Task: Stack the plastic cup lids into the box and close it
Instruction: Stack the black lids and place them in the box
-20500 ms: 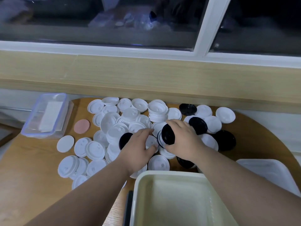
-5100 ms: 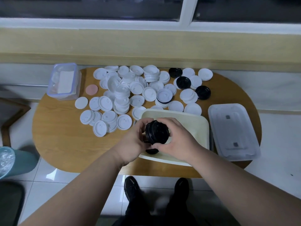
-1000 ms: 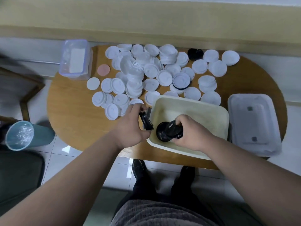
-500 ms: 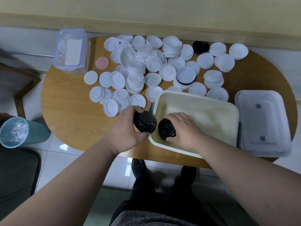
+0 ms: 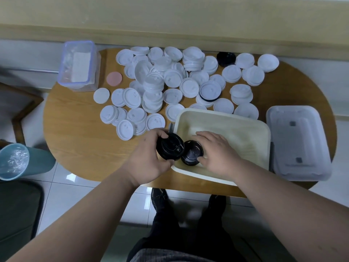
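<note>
Left hand (image 5: 151, 159): fingers curled round a black lid (image 5: 170, 149), held just outside the box's near-left corner.
Right hand (image 5: 217, 154): lowered inside the box (image 5: 226, 115); thumb and fingers clasped about a black stack (image 5: 191, 156) in that same corner.
Box: open, set at the near edge of the table (image 5: 85, 133), right of centre.
White lids (image 5: 188, 86): scattered and heaped across the far half.
Box cover (image 5: 298, 140): laid at the right edge.

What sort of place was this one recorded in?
Probably an ordinary room in a home or a small shop's back room, not a factory line. The signs are a small oval wooden table set by a wall, a tiled floor, and a teal waste bin beside the table.
</note>
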